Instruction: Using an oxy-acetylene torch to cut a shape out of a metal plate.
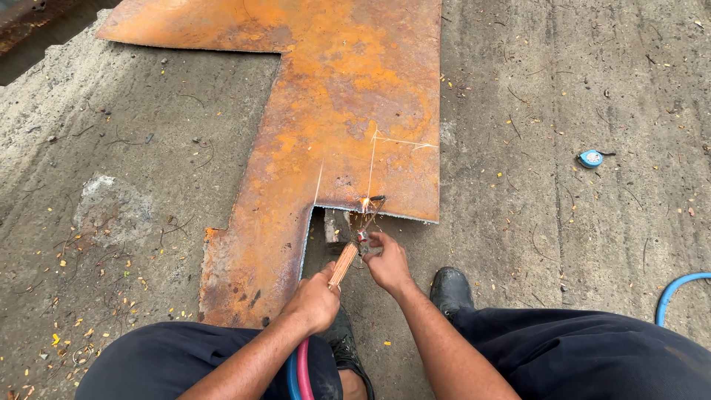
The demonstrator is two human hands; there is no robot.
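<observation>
A large rusty steel plate [348, 111] lies on rough concrete, with white chalk lines drawn near its near edge. My left hand [315, 300] grips the copper-coloured handle of a cutting torch [344, 263]. My right hand [386, 261] pinches the torch's valve part just ahead of the handle. The torch tip [376, 200] rests at the plate's near edge, where a small bright flame [364, 203] burns beside a chalk line. Red and blue hoses [298, 374] run back from the handle between my knees.
A small blue tape measure [591, 158] lies on the concrete to the right. A blue hose [678, 289] curves in at the right edge. My black shoe [449, 290] stands just right of the hands. Small yellow leaves litter the ground.
</observation>
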